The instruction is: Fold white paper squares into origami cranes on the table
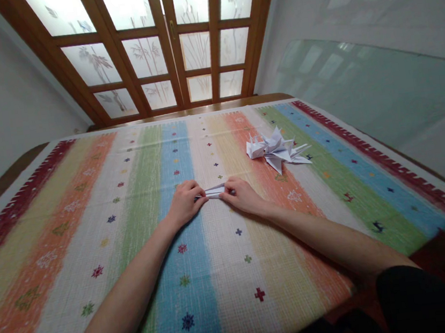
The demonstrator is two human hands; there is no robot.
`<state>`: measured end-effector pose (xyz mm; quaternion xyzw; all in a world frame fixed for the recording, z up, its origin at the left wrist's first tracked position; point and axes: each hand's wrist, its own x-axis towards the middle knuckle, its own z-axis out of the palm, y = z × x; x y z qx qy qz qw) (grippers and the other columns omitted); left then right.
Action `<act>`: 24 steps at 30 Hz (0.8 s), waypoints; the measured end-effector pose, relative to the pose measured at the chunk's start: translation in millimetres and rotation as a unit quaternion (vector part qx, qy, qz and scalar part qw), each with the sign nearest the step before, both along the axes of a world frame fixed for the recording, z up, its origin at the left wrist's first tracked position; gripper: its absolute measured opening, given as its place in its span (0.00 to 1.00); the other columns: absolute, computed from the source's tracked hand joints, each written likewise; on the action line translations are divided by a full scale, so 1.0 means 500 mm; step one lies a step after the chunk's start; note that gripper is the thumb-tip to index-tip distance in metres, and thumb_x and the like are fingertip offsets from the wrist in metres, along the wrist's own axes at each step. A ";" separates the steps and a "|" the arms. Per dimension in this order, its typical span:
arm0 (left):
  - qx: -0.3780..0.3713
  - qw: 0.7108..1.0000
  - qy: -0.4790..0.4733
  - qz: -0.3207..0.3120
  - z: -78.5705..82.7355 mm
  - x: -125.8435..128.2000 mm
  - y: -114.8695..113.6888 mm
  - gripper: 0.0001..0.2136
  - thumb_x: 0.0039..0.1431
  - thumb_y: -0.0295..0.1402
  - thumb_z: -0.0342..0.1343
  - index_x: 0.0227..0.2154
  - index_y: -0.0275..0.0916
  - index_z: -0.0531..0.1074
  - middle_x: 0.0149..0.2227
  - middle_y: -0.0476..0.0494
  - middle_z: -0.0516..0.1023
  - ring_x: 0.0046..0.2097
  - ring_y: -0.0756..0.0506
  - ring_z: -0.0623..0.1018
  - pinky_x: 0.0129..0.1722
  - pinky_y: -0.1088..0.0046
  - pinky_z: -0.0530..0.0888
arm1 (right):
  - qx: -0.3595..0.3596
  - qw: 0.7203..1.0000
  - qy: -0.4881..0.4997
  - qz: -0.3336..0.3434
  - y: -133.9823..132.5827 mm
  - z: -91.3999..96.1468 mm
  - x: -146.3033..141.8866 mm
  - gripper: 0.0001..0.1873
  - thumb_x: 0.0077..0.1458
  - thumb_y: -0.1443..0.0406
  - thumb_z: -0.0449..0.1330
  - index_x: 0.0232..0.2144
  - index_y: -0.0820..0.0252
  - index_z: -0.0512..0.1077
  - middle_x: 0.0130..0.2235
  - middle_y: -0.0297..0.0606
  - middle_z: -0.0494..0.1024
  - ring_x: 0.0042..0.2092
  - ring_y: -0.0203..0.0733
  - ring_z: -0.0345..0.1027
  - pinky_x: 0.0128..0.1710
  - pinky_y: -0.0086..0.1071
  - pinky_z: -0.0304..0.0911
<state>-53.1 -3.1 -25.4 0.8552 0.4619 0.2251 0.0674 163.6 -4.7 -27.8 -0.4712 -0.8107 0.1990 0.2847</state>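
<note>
A narrow strip of folded white paper point(214, 192) spans the gap between my two hands, low over the middle of the striped tablecloth. My left hand point(187, 202) pinches its left end between thumb and fingers. At the other end, my right hand point(244, 195) grips the paper in the same way. Several layers show along the strip, with a slightly raised edge at the back. Both ends of the paper are hidden by my fingers.
A small heap of folded white paper cranes point(277, 149) lies on the cloth, beyond my right hand. The striped tablecloth point(194, 299) covers the table. Wooden doors with frosted panes point(148, 57) stand past the far edge, and a white wall point(390, 16) is on the right.
</note>
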 end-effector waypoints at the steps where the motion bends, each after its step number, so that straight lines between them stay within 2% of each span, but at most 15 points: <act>1: -0.007 1.000 -0.002 0.001 0.001 0.000 0.000 0.07 0.58 0.35 0.58 0.29 0.39 0.75 0.34 0.45 0.73 0.38 0.45 0.72 0.41 0.66 0.68 | 0.004 1.000 0.021 0.004 -0.001 -0.001 0.003 0.12 0.56 0.65 0.61 0.21 0.61 0.70 0.29 0.34 0.69 0.32 0.36 0.64 0.34 0.30 0.59; 5: -0.082 0.996 -0.015 0.015 0.011 0.003 0.005 0.06 0.57 0.34 0.58 0.27 0.38 0.76 0.30 0.47 0.74 0.32 0.48 0.73 0.34 0.72 0.67 | 0.006 0.998 0.053 0.013 -0.005 -0.003 0.009 0.08 0.52 0.65 0.65 0.24 0.61 0.72 0.30 0.35 0.72 0.34 0.37 0.65 0.35 0.31 0.59; 10: -0.133 0.989 0.007 0.057 0.023 0.013 0.005 0.08 0.57 0.35 0.57 0.27 0.39 0.76 0.26 0.47 0.76 0.29 0.48 0.73 0.30 0.72 0.65 | -0.007 0.999 0.036 -0.022 -0.001 -0.006 0.004 0.11 0.55 0.66 0.61 0.21 0.61 0.70 0.28 0.35 0.71 0.32 0.36 0.64 0.34 0.31 0.58; 18: -0.058 0.994 0.030 0.082 0.016 0.020 -0.012 0.13 0.62 0.40 0.52 0.25 0.38 0.72 0.27 0.45 0.76 0.29 0.47 0.72 0.28 0.72 0.65 | -0.006 0.997 -0.037 -0.069 -0.001 -0.008 -0.017 0.12 0.57 0.68 0.57 0.22 0.62 0.69 0.32 0.39 0.69 0.37 0.40 0.63 0.40 0.34 0.59; 24: -0.103 0.978 0.091 0.154 0.021 0.037 -0.017 0.14 0.65 0.40 0.49 0.30 0.38 0.73 0.34 0.43 0.76 0.34 0.46 0.74 0.31 0.71 0.65 | 0.001 0.994 -0.062 -0.092 -0.002 -0.007 -0.024 0.10 0.56 0.69 0.57 0.23 0.62 0.69 0.32 0.39 0.69 0.38 0.41 0.62 0.40 0.34 0.57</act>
